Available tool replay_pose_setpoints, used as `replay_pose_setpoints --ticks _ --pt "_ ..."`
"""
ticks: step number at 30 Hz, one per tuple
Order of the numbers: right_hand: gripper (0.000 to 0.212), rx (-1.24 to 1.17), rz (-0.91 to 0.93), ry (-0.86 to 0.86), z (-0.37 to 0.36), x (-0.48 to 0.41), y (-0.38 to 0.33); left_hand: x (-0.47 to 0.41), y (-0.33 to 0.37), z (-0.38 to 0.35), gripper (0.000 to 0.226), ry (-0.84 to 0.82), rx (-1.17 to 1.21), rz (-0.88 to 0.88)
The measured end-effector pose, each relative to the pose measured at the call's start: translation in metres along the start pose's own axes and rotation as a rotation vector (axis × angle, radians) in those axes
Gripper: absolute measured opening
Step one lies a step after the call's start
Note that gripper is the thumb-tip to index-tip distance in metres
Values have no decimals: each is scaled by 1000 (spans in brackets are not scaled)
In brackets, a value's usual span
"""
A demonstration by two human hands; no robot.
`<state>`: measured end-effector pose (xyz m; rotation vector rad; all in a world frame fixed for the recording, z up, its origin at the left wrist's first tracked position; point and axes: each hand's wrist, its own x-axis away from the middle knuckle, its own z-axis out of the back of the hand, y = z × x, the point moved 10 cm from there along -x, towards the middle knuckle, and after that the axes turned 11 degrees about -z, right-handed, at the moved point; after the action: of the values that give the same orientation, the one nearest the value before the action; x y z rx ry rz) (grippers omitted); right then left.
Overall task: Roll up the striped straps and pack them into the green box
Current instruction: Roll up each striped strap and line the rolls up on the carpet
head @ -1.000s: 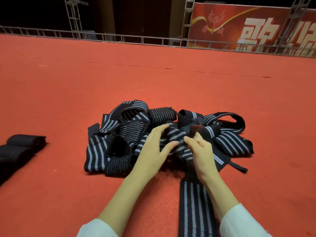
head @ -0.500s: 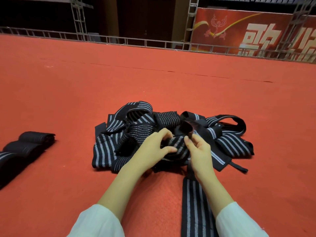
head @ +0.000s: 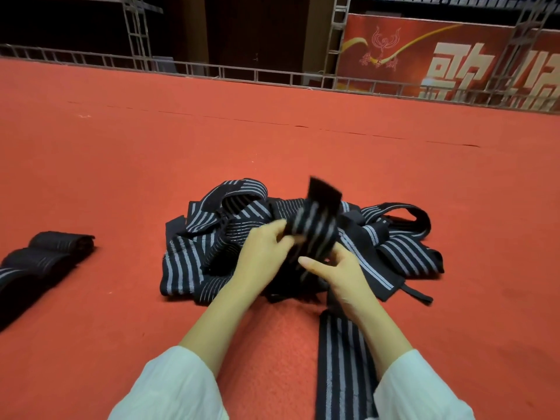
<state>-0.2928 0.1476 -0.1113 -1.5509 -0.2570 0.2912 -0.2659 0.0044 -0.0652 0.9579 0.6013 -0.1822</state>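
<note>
A tangled pile of black straps with grey stripes [head: 403, 256] lies on the red carpet in front of me. My left hand [head: 266, 250] and my right hand [head: 336, 271] both hold one strap end [head: 315, 225], lifted above the pile and blurred by motion. Its plain black tip stands up at the top. The rest of that strap [head: 342, 359] trails down toward me under my right forearm. The green box is out of view.
Rolled-up straps [head: 57, 247] lie in a row at the left edge of the carpet. A metal railing [head: 242, 71] and a red banner [head: 439, 56] bound the far side of the red floor [head: 151, 153].
Both hands have lifted the strap end up off the pile, and its black tip now points upward. The head camera has tilted slightly down.
</note>
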Motion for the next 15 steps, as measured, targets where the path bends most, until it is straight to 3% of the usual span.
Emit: replay_pose_setpoints --ticks 2,6,8,11,15 --pt "23 27 -24 -32 -10 -4 -1 -19 16 20 11 105 101 6" --pt "10 155 -50 -93 -36 -13 -7 -64 51 36 26 61 -43 -81" --pt "2 246 -49 -76 -37 -19 -15 -80 59 52 27 130 -16 -88" --pt "23 248 -41 25 -22 -27 -34 -95 58 76 21 205 137 -64" --pt "12 213 57 17 -23 -30 -77 -80 44 51 13 -99 335 47"
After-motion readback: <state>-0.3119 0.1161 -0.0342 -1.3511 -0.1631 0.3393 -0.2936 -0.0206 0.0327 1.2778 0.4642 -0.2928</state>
